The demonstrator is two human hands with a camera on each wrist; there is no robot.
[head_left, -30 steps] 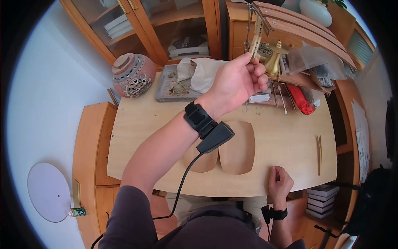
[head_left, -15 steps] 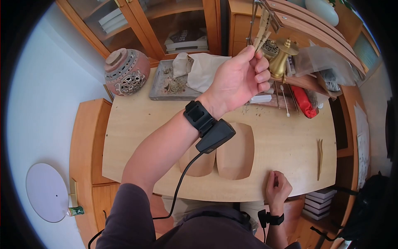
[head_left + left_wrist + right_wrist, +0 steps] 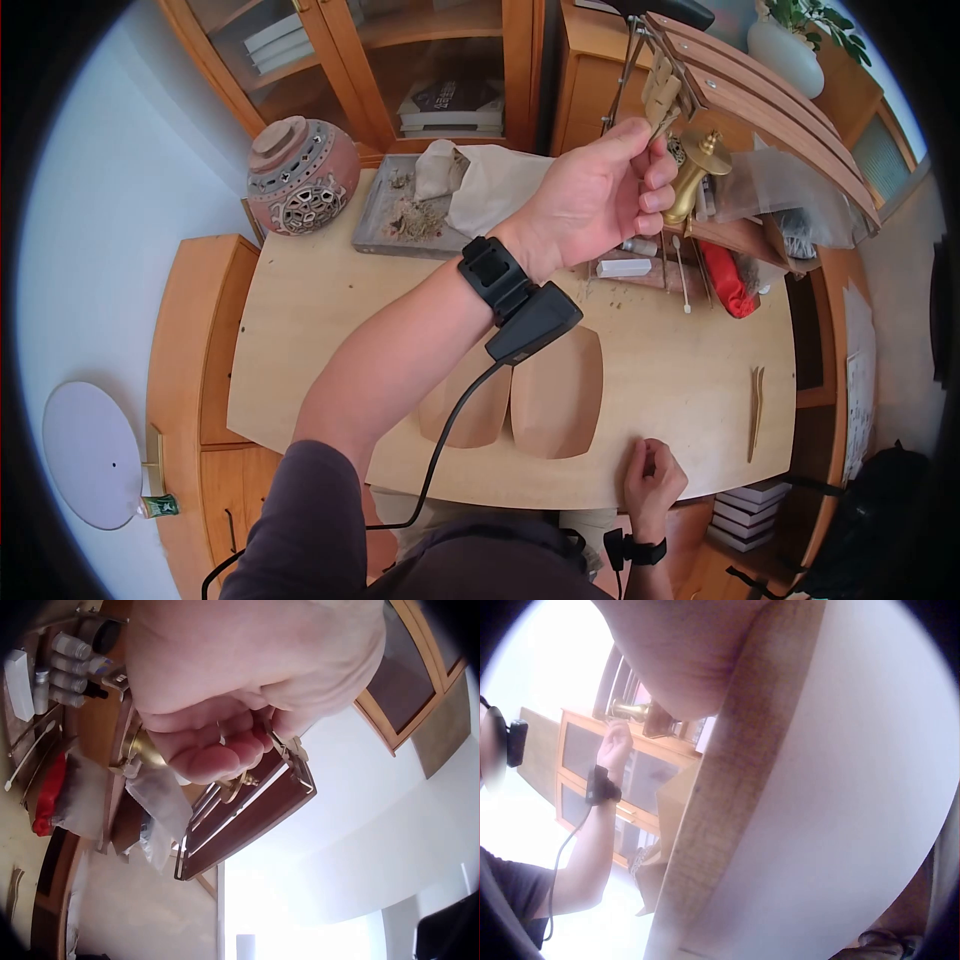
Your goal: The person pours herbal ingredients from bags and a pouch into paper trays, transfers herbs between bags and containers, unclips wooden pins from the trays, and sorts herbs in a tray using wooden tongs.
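Raised over the back of the table, my left hand (image 3: pixel 595 200) pinches a small light wooden clip between thumb and forefinger, its other fingers curled. Several such clips (image 3: pixel 661 92) stand bunched at the left end of a slatted wooden rack (image 3: pixel 765 80). In the left wrist view the clips (image 3: pixel 295 759) lie by the thumb of the left hand (image 3: pixel 247 682), partly hidden by the fingers. My right hand (image 3: pixel 655 482) rests at the table's front edge, fingers loosely curled around nothing. Close behind the left fingers is a brass pot (image 3: pixel 690 185).
Two brown paper trays (image 3: pixel 557 395) lie on the table (image 3: pixel 330 300). A grey tray (image 3: pixel 375 235) with dried bits and a cloth, and a pierced clay jar (image 3: pixel 303 180), stand back left. A red pouch (image 3: pixel 728 280) and wooden tweezers (image 3: pixel 756 415) are at right.
The left hand has moved slightly right with its fingers still at the clips, which look more bunched. The head view has shifted; the right hand stays at the table's edge.
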